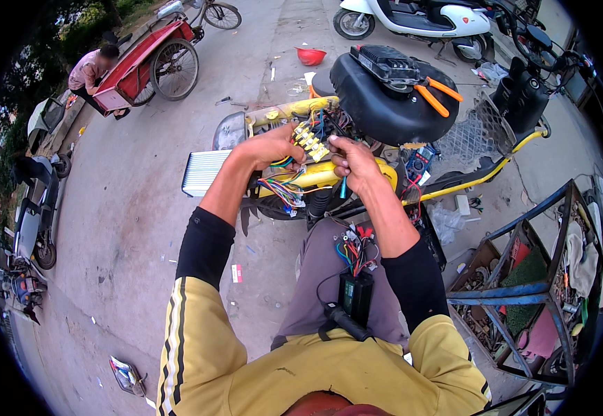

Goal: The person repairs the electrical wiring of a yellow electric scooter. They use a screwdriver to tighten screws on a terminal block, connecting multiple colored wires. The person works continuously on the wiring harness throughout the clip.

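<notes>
My left hand (274,148) is closed on a yellow terminal block (311,142) with a row of metal screw contacts. Close to the block's right end, my right hand (357,163) is closed with its fingertips pinched. A slim tool with a teal end (343,187) pokes out below that palm; its tip is hidden. Both hands are over the opened yellow electric scooter body (308,178). Loose coloured wires (284,188) hang beneath my left hand, and more wires (324,118) lie behind the block.
On the black seat (392,114) lie orange-handled pliers (437,97) and a dark finned box (388,64). A black wired module (355,298) rests on my lap. A multimeter (419,163) sits right of my hand. A metal rack (523,298) stands right; a person (90,69) bends by a red cart.
</notes>
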`<action>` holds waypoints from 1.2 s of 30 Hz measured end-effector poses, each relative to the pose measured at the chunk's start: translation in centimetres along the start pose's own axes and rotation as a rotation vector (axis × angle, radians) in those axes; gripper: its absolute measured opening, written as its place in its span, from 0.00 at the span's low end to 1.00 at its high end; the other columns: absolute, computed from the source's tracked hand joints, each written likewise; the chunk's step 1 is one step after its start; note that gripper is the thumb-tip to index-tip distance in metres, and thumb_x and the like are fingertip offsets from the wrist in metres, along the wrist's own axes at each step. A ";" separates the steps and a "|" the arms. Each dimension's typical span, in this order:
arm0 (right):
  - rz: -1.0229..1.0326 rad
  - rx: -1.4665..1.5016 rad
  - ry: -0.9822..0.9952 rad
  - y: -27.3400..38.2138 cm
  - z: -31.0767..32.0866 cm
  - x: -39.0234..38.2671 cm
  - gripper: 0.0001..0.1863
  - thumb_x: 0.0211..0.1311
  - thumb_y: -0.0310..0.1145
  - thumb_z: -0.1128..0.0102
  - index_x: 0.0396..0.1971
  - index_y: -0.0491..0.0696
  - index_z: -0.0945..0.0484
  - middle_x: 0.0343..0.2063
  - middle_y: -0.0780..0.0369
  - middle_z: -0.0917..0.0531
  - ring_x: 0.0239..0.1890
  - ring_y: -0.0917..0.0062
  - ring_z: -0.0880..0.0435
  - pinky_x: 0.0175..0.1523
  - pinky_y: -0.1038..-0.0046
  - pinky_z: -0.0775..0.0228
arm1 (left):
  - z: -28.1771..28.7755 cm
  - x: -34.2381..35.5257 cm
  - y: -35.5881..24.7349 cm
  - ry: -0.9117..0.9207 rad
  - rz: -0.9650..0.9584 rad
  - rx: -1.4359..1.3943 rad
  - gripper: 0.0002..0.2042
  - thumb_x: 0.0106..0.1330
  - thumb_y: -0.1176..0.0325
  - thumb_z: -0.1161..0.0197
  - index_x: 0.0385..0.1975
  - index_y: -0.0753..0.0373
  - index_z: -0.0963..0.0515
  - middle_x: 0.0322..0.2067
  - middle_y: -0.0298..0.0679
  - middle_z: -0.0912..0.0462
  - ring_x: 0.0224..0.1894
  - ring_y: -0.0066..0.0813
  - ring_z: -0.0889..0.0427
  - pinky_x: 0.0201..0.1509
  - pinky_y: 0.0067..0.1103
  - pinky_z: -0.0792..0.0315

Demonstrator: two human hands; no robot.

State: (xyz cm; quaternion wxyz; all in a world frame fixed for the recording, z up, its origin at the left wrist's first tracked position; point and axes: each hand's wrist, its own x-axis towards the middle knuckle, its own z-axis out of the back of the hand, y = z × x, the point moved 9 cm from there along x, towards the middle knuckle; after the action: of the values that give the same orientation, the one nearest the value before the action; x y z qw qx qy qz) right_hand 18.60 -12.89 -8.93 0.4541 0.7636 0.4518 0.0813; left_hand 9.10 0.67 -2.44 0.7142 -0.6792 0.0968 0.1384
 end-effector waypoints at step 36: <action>-0.043 -0.013 0.159 -0.1 -0.9 -1.2 0.14 0.80 0.36 0.34 0.37 0.53 0.32 0.27 0.71 0.33 0.23 0.87 0.34 0.22 0.81 0.49 | 1.8 -0.9 -1.0 -0.253 -0.045 0.588 0.53 0.56 0.77 0.24 0.81 0.81 0.49 0.54 0.50 0.16 0.50 0.33 0.16 0.53 0.24 0.20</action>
State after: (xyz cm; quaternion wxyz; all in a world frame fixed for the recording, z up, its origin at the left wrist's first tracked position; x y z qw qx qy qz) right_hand 17.29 -13.21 -8.15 0.4233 0.7420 0.5020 0.1351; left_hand 8.45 2.39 -1.08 0.8892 -0.4231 0.0278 0.1721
